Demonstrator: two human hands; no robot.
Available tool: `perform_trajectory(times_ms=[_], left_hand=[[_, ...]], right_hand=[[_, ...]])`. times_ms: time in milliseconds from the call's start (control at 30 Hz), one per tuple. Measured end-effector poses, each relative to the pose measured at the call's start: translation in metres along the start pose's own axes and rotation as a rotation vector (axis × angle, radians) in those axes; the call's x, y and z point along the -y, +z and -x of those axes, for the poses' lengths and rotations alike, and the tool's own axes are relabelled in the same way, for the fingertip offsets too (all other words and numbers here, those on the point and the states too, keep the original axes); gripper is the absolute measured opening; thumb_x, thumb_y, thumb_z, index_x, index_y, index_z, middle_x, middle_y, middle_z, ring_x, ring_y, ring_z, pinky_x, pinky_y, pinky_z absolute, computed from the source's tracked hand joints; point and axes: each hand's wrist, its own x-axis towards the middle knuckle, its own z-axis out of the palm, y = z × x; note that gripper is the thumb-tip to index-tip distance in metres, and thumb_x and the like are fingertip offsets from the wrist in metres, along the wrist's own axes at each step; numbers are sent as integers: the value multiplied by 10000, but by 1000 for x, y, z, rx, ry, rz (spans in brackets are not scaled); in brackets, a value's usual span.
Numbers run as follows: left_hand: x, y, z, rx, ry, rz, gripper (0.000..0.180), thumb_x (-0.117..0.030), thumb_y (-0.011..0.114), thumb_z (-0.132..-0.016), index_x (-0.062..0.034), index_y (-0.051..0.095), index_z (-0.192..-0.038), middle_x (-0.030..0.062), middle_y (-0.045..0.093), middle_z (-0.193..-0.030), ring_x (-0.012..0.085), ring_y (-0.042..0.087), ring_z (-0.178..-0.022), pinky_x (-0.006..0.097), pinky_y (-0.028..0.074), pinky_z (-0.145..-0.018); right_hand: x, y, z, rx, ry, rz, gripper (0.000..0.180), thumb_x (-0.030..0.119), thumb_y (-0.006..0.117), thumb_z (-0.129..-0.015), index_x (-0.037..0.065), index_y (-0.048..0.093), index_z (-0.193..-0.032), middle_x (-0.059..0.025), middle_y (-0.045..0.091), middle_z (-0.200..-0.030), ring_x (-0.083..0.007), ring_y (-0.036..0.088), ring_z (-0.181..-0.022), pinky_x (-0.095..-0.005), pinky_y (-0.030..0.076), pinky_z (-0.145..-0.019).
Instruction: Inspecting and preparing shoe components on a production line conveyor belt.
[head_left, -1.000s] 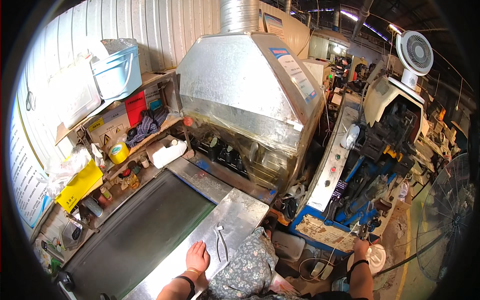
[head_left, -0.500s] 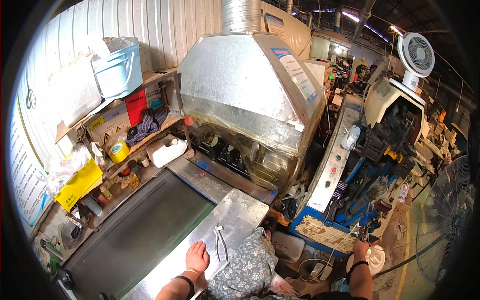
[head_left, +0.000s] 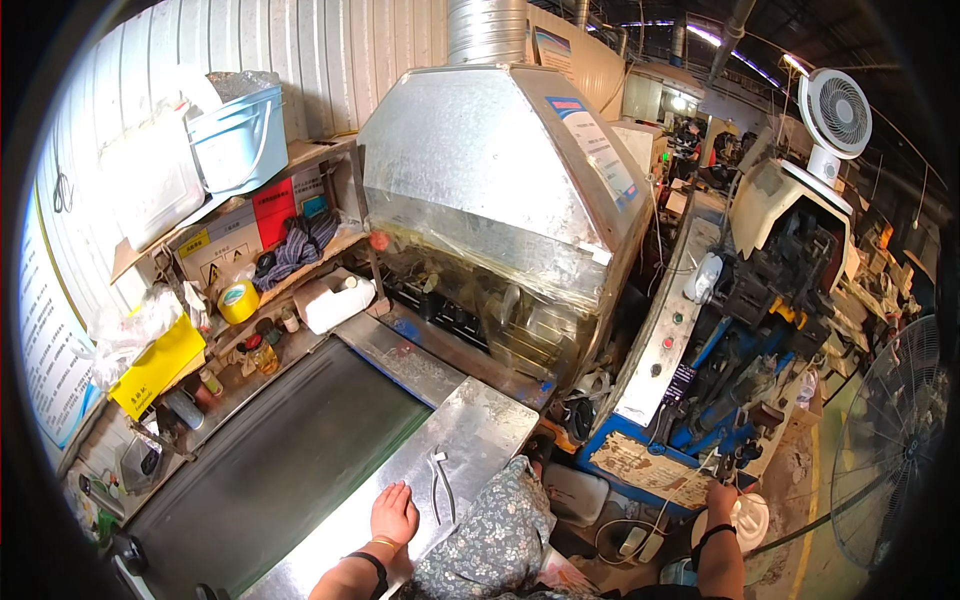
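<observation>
My left hand (head_left: pixel 395 513) lies flat on the bare metal tabletop (head_left: pixel 485 418), palm down, its fingers stretched out together and holding nothing. Just to its right rests a pair of pliers (head_left: pixel 440 488) with pale handles, apart from the fingers. At the lower right, my right hand (head_left: pixel 721 500) is closed at the near corner of the blue-framed machine (head_left: pixel 640 462), by some small dark parts. What its fingers grip is too small and partly hidden. Between my arms, a flower-patterned cloth (head_left: pixel 490 535) covers my lap beside the table edge.
A dark belt (head_left: pixel 290 460) runs along the left of the tabletop. Ahead stands a large metal hood (head_left: pixel 480 150). Shelves on the left hold a blue bucket (head_left: pixel 237 140) and a yellow box (head_left: pixel 155 368). A floor fan (head_left: pixel 890 445) stands right, near a white lid (head_left: pixel 750 520).
Dark upright shapes inside the hood's opening have shifted and now show lower. My left hand stays flat in place, and my right hand stays at the machine's corner.
</observation>
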Motion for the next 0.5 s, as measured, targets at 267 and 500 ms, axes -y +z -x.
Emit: perform_trajectory(times_ms=[267, 500], left_hand=[[0, -1, 0, 2, -4, 1, 312, -155, 571, -826, -18, 673, -1086, 171, 660, -1176, 364, 594, -1132, 443, 442, -1007], [1, 0, 1, -2, -3, -2, 319, -155, 575, -821, -23, 671, -1094, 165, 657, -1184, 362, 589, -1142, 440, 442, -1007]], right_hand=[[5, -3, 4, 38, 55, -22, 218, 81, 593, -836, 67, 444, -677, -31, 445, -575, -138, 409, -457, -337, 333, -442], [11, -4, 7, 53, 80, -16, 228, 99, 603, -832, 67, 441, -675, -36, 451, -562, -138, 407, -444, -345, 335, -435]])
